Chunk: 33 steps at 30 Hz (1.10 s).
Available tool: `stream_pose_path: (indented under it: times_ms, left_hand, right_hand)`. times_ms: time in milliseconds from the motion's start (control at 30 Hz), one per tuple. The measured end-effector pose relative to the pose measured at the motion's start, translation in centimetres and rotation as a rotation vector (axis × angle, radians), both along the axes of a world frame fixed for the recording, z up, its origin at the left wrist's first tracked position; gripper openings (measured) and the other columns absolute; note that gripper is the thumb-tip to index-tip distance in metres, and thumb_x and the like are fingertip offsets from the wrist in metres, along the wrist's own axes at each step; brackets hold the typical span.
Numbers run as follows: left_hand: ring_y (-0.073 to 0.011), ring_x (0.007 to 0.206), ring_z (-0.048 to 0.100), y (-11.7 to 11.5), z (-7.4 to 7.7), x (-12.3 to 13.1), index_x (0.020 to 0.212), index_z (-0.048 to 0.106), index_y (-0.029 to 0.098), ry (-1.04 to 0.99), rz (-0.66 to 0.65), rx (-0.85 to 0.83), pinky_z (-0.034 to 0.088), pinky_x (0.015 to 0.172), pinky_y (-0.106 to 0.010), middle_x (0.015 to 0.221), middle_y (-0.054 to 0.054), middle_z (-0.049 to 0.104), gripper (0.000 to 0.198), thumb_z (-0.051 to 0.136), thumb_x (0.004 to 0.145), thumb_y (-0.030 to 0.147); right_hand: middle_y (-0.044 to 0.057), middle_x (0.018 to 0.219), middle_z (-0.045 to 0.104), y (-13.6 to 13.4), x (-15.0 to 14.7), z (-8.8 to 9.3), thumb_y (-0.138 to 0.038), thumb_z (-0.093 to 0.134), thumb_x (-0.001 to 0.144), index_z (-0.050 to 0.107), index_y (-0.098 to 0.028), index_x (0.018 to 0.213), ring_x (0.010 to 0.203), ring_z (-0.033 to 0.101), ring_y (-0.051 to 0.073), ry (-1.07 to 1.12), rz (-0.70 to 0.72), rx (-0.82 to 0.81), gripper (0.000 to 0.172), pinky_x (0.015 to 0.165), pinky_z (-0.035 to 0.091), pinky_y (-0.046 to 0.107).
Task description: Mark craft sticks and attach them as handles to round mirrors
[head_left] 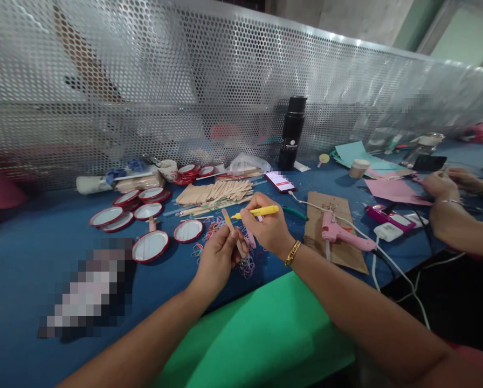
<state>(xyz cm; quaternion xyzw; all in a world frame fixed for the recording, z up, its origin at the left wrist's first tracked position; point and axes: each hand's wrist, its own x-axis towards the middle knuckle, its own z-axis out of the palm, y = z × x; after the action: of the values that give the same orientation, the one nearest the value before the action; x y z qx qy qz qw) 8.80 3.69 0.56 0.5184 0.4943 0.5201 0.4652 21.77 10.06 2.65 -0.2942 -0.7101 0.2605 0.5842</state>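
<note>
My left hand [221,252] is closed around a flat wooden craft stick [227,216], held upright at a tilt, its upper end coloured pinkish and yellow. In my right hand [268,229] is a yellow marker [261,212], gripped like a pen with the tip pointing left at the stick. Whether the tip touches the wood I cannot tell. Beneath both hands lies a loose pile of colourful rubber bands [247,265]. Just behind them is a heap of plain craft sticks [215,191]. A round red-rimmed lid [188,230] lies left of my left hand.
More red-rimmed lids [106,216] lie to the left. A phone [281,181] and a black bottle [293,134] are behind. On the right, a pink glue gun [340,231] rests on cardboard [314,207], with white cables nearby. Another person's hands [441,186] work at far right.
</note>
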Motion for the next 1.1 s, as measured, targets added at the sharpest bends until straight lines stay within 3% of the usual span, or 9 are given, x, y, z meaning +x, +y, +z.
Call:
stream_pose_path:
  times_ms: [1100]
  left_hand:
    - [-0.0102,0.046,0.043,-0.04,0.17,0.01,0.071,0.059,0.021,0.005,-0.006,0.012,0.032,0.043,-0.022,0.054,0.003,0.056,0.044,0.061,0.087,0.062]
  right_hand:
    - [-0.004,0.059,0.053,-0.05,-0.03,0.05,-0.030,0.061,0.086,0.047,-0.025,0.069,0.058,0.051,0.015,-0.010,0.007,-0.036,0.022,0.057,0.044,0.028]
